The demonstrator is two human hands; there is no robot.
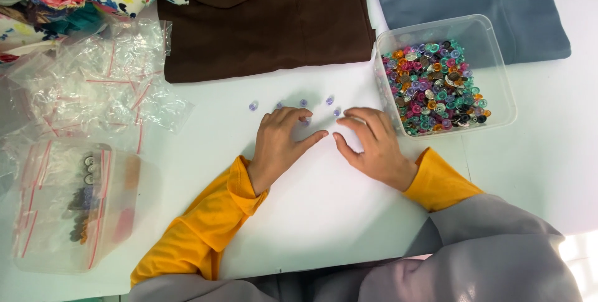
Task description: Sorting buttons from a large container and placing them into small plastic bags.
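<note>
Purple little buttons (303,103) lie loose in a row on the white desk (311,215), just past the fingertips. Left hand (280,143) rests flat, fingers bent over one button, gripping nothing I can see. Right hand (372,143) lies half open, touching another. A quick nudge could make these tiny buttons roll away. Right of the hands, the full clear tub (492,71) could tip if bumped.
</note>
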